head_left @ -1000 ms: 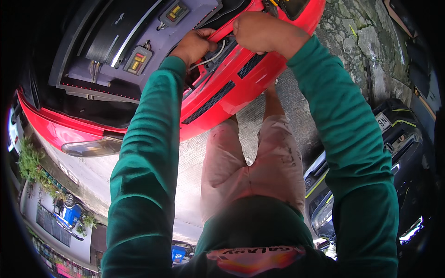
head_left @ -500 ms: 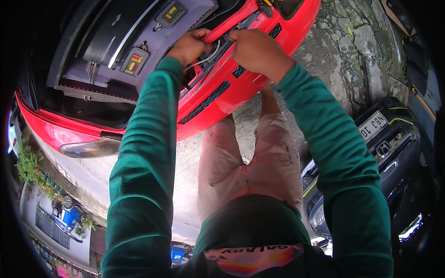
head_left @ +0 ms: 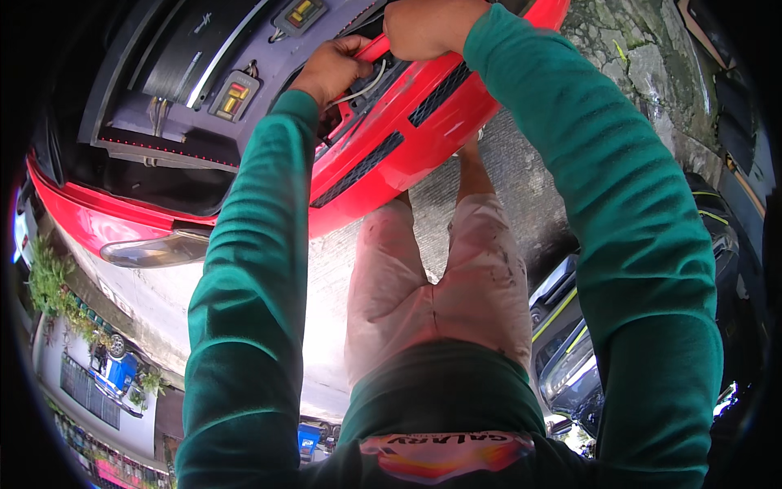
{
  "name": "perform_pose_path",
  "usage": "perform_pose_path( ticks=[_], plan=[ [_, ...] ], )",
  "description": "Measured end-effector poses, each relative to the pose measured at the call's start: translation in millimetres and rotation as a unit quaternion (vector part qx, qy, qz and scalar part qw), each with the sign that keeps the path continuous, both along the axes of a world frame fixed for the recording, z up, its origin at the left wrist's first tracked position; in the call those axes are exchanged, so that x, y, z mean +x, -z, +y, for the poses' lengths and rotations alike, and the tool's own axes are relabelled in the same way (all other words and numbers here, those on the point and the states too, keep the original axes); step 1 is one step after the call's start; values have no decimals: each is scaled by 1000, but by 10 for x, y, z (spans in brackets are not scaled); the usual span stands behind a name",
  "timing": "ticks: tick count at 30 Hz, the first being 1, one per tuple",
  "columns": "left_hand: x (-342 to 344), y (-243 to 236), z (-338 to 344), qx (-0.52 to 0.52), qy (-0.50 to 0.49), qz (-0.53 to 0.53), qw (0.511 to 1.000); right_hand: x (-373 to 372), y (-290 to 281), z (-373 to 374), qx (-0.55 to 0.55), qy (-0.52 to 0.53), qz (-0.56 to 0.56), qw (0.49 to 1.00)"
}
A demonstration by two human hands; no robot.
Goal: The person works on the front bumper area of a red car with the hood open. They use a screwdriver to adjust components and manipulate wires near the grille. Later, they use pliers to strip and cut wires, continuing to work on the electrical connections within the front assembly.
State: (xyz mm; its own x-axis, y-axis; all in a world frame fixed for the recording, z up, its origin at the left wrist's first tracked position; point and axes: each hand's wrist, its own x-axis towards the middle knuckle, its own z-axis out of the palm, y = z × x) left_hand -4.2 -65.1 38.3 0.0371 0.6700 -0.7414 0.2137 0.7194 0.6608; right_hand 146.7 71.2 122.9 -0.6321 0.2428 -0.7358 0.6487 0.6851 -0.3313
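Head view, both hands (head_left: 383,49) apparently gripping red bumper (head_left: 423,130), yellow-red labels (head_left: 230,94) left.

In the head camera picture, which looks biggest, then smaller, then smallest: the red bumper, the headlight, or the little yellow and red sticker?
1. Red bumper
2. Headlight
3. Yellow and red sticker
The fisheye bends things, but the gaps are plain.

I have only one view, from the head camera, looking steeply down my own body. My left hand (head_left: 332,69) and right hand (head_left: 428,26) sit near the top edge, close to the lens; the fisheye bends everything beyond them.
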Motion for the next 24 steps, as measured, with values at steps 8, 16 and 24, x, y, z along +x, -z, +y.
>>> perform_pose_path(
  ticks=[8, 16, 24],
  plan=[
    [45, -182, 26, -36, -7, -17, 999, -43, 86, 34, -18, -49, 20, 998],
    [216, -714, -226, 175, 134, 346, 912, 618, 738, 10, 7, -122, 168, 978],
    [412, -535, -607, 245, 236, 456, 823, 753, 804, -137, -38, -15, 233, 972]
  ],
)
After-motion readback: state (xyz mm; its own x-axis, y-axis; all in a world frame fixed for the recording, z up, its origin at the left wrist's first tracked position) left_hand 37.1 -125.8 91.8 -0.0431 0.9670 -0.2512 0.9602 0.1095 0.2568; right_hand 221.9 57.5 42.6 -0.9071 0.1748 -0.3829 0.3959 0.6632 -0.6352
